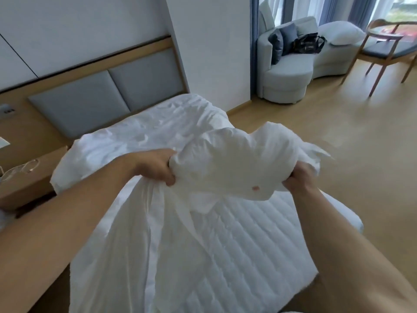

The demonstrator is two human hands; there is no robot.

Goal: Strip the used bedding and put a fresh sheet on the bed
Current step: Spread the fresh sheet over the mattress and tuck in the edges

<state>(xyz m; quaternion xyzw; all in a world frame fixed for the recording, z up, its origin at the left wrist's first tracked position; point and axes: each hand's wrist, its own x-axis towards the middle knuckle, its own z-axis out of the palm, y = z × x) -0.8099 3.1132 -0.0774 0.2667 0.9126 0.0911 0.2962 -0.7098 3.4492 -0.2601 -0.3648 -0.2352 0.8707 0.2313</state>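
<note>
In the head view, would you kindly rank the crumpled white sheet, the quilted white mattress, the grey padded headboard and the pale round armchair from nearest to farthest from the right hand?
1. Crumpled white sheet: gripped by the right hand.
2. Quilted white mattress: just below the hand.
3. Grey padded headboard: left, at the bed's head.
4. Pale round armchair: beyond, by the window.

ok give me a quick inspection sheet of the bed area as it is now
surface: mattress bare and quilted near the person, rumpled white cloth over the far end.
job's things: sheet bunched up, held above the mattress.
clutter: black bag on the armchair.
grippers: left hand and right hand both grip the sheet.
cables: white cord on the bedside table.
surroundings: grey headboard, wooden chair, wood floor.
</note>
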